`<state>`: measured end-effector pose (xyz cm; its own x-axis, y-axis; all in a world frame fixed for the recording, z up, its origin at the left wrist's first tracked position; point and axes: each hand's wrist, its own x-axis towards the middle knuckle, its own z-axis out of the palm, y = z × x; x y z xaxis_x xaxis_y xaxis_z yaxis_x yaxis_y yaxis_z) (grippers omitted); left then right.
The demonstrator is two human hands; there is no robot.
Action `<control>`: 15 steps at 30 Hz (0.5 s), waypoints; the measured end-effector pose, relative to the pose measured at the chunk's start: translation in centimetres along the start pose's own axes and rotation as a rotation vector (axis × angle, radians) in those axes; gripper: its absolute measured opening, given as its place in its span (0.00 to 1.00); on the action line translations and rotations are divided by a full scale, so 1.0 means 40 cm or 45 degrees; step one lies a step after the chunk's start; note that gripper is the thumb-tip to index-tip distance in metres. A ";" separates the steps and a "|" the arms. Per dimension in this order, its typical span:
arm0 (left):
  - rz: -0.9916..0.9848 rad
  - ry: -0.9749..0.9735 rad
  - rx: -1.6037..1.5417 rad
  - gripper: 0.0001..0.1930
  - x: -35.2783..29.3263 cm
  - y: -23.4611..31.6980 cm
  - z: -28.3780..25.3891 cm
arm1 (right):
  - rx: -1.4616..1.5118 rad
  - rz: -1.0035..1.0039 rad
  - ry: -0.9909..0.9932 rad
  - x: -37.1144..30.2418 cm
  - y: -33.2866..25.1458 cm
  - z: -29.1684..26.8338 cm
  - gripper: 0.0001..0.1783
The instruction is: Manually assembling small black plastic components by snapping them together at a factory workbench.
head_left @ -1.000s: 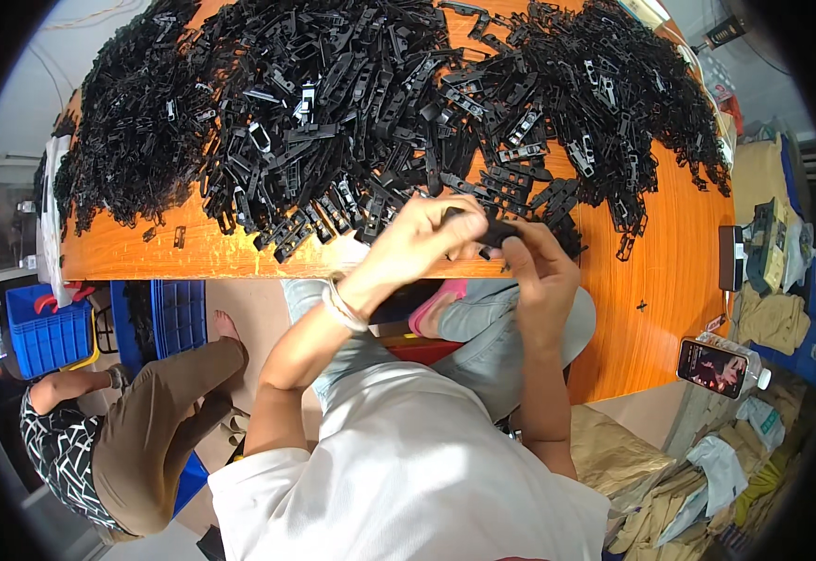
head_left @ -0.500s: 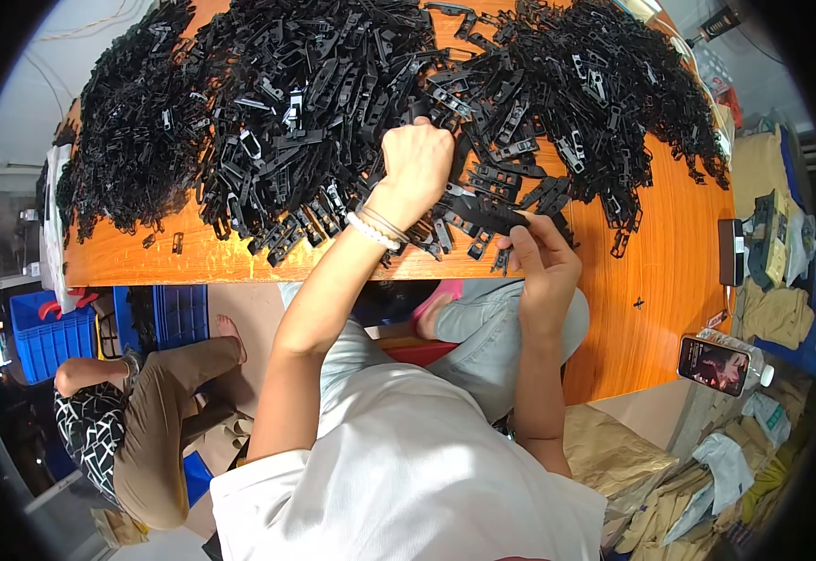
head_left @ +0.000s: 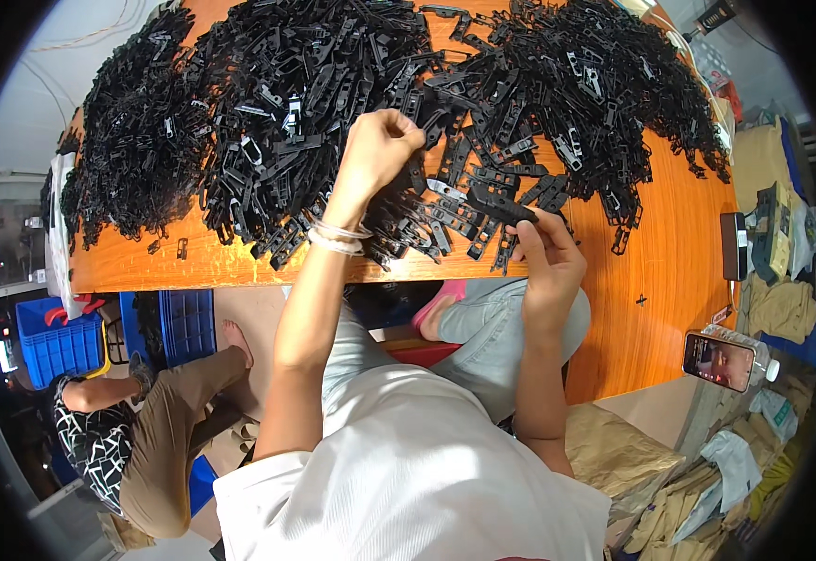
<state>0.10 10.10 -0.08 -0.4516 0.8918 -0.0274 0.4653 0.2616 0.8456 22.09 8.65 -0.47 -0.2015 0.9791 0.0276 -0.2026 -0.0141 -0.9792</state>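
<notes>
My right hand (head_left: 554, 257) holds the black handle of a knife (head_left: 501, 205) between thumb and fingers, its pale blade pointing left over loose parts. To the left and farther away, my left hand (head_left: 384, 150) is closed in a pinch above the near side of the large middle pile of black plastic parts (head_left: 310, 89). What its fingers hold, if anything, I cannot make out. Loose slotted black parts (head_left: 459, 220) lie scattered on the table between my hands and below the knife.
Black pieces also form piles at the left (head_left: 141, 131) and right (head_left: 604, 103) of the orange wooden table (head_left: 656, 243). A phone (head_left: 721, 362) stands at the right edge by a clear bottle. Blue crates (head_left: 60, 341) and a seated person's legs (head_left: 160, 439) are at the left.
My left hand has drawn back left from the loose parts toward the middle pile. My right hand has barely moved and still holds the knife.
</notes>
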 end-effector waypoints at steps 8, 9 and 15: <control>-0.243 -0.698 -1.154 0.13 -0.073 0.020 -0.017 | -0.006 -0.018 -0.115 0.003 -0.004 0.023 0.08; -0.244 -0.698 -1.136 0.16 -0.088 0.020 -0.007 | -0.052 -0.079 -0.174 0.001 -0.008 0.029 0.08; -0.152 -0.681 -0.966 0.18 -0.137 0.051 -0.026 | -0.093 -0.150 -0.194 -0.010 -0.006 0.029 0.09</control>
<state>2.74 5.36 2.33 0.0338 0.9751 -0.2190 -0.2678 0.2199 0.9380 21.10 8.04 0.00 -0.3243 0.9309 0.1679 -0.1647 0.1192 -0.9791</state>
